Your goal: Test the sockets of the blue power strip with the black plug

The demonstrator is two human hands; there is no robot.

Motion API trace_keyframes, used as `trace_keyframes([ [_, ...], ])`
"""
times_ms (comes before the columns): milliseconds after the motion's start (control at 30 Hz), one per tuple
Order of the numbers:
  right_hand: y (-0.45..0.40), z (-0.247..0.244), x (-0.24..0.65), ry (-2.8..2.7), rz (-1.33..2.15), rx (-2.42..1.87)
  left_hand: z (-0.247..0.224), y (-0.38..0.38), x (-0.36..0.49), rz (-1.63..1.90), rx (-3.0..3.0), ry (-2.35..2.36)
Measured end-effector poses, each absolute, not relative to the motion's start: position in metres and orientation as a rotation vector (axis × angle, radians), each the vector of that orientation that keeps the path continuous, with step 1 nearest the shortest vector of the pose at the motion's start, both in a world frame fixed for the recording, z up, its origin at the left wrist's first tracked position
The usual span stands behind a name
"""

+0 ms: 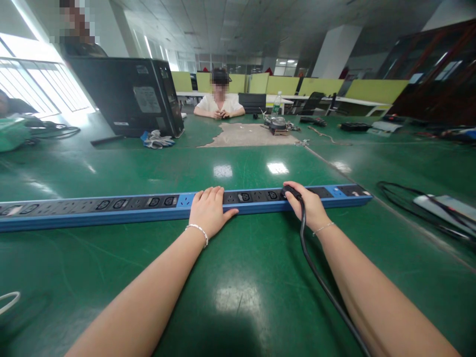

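A long blue power strip (256,196) with black sockets lies across the green table. My left hand (208,210) is laid over its middle, with the fingers reaching to the far edge and the thumb out along the near side. Farther right, my right hand (307,206) pinches a black plug (291,192) at the strip's top face. Whether its pins sit inside a socket is hidden. From the plug, a thick black cable (316,270) runs down toward me, beside my right forearm.
A black computer case (130,96) stands at the back left, with gloves (158,140) before it. One person (219,105) sits across the table and another (82,47) is behind the case. Coiled cables (412,198) lie at right. A water bottle (277,103) stands farther back.
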State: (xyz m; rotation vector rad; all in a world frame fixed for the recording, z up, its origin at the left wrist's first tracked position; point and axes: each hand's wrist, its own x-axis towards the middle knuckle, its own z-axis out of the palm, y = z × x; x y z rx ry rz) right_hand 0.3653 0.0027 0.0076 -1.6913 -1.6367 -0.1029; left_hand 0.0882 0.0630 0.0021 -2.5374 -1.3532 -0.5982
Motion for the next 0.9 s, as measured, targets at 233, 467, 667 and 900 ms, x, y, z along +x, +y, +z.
trace_keyframes([
  [233,-0.004,0.005,0.358,-1.688,-0.238,-1.729,0.001,0.063,0.088,-0.601,-2.53,-1.353],
  [467,-0.003,0.001,0.361,-1.695,-0.246,-1.715,0.001,0.063,0.089,-0.614,-2.534,-1.365],
  [667,0.002,-0.003,0.36,-1.681,-0.267,-1.613,0.003,0.063,0.089,-0.611,-2.538,-1.363],
  [900,0.009,-0.003,0.366,-1.716,-0.232,-1.572,0.003,0.066,0.09,-0.624,-2.529,-1.349],
])
